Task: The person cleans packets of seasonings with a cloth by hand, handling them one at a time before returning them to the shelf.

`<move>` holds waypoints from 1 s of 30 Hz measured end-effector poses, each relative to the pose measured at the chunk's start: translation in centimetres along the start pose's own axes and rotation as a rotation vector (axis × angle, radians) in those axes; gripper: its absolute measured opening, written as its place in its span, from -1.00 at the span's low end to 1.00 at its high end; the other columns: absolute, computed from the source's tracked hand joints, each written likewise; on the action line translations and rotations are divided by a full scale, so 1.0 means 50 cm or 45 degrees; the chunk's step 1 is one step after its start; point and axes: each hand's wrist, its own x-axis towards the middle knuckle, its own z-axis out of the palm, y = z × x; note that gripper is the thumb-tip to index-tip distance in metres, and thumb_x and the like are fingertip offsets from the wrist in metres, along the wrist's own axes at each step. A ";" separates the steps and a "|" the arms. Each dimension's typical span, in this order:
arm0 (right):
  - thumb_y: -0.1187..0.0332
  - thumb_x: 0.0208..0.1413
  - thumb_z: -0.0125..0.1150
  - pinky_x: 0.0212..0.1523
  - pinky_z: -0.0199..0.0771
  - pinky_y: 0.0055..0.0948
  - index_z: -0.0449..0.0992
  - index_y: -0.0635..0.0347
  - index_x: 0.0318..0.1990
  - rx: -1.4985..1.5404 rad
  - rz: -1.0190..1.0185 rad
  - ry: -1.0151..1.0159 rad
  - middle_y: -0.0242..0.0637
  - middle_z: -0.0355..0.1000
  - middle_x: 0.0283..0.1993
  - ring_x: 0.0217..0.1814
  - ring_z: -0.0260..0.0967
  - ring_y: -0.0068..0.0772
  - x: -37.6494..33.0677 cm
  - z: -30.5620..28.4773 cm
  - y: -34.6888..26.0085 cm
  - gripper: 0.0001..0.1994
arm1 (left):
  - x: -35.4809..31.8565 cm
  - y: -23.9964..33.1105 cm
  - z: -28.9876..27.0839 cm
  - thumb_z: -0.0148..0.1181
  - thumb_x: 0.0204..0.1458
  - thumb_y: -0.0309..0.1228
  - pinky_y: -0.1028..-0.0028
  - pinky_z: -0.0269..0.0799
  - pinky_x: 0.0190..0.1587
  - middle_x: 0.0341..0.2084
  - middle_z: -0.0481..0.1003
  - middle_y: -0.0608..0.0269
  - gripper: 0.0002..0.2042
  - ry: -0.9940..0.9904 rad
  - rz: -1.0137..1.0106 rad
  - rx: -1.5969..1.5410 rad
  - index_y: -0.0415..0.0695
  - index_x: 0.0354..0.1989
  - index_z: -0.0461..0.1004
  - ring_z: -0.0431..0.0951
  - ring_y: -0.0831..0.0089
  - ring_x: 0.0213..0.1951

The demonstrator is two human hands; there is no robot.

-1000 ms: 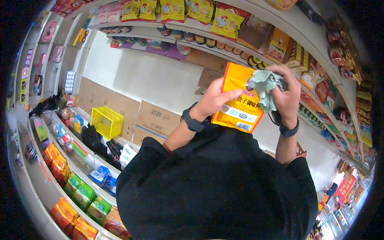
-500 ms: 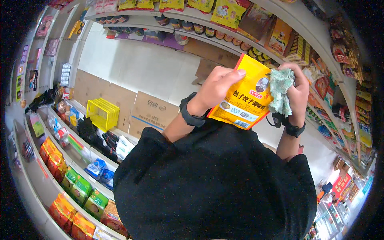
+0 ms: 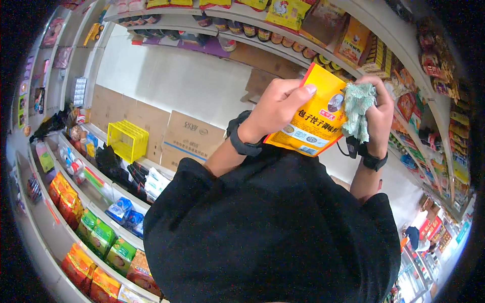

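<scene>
A yellow seasoning packet [image 3: 316,118] with red edges is held up in front of the shelves, its printed face toward me and tilted. My left hand [image 3: 283,108] pinches its left edge, the thumb lying over the front. A crumpled pale green cloth [image 3: 358,108] is gripped in my right hand [image 3: 379,111], bunched between thumb and fingers. The cloth touches the packet's right edge. Whether some right fingers also hold the packet from behind is hidden. Dark bands circle both wrists.
Overhead, a long white shelf [image 3: 237,15] carries jars and yellow bags. Left, low shelves hold orange packages [image 3: 76,265] and green packages [image 3: 96,230]. A yellow crate [image 3: 128,141] stands by cardboard boxes [image 3: 189,139]. Hanging packets line the right; a person [image 3: 414,236] is far off there.
The packet has shifted slightly right and tilted, its lower part now angled away. Both hands moved a little right with it, and the cloth stays against its right edge.
</scene>
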 end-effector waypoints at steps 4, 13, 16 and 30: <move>0.57 -0.23 -0.05 -0.13 0.31 -0.60 0.41 0.27 -0.28 0.040 0.044 -0.001 -0.36 0.39 -0.28 -0.21 0.34 -0.57 -0.005 -0.007 0.009 -0.74 | -0.002 0.006 0.019 -0.11 0.14 -0.30 0.58 0.27 -0.45 -0.60 0.44 0.32 -0.68 0.053 0.003 -0.089 -0.38 -0.36 0.42 0.34 0.69 -0.50; 0.58 -0.23 -0.06 -0.13 0.30 -0.60 0.41 0.27 -0.27 0.085 0.033 0.010 -0.38 0.39 -0.26 -0.20 0.33 -0.58 0.001 -0.005 0.009 -0.73 | 0.002 0.010 0.011 -0.09 0.13 -0.29 0.58 0.25 -0.47 -0.62 0.42 0.35 -0.67 0.046 0.051 0.047 -0.38 -0.39 0.42 0.31 0.71 -0.52; 0.57 -0.23 -0.06 -0.13 0.30 -0.60 0.41 0.27 -0.27 0.092 0.038 0.032 -0.38 0.39 -0.25 -0.20 0.33 -0.58 0.002 -0.005 0.005 -0.73 | 0.006 0.011 0.012 -0.09 0.13 -0.29 0.58 0.25 -0.48 -0.63 0.42 0.34 -0.67 0.046 0.025 -0.023 -0.38 -0.40 0.41 0.31 0.71 -0.53; 0.58 -0.29 -0.14 -0.13 0.31 -0.60 0.40 0.28 -0.25 0.082 0.118 0.036 -0.36 0.39 -0.25 -0.19 0.33 -0.55 -0.003 -0.001 0.001 -0.66 | 0.016 -0.008 0.000 -0.10 0.14 -0.30 0.57 0.25 -0.48 -0.63 0.43 0.32 -0.68 0.002 0.033 -0.011 -0.37 -0.40 0.41 0.32 0.70 -0.53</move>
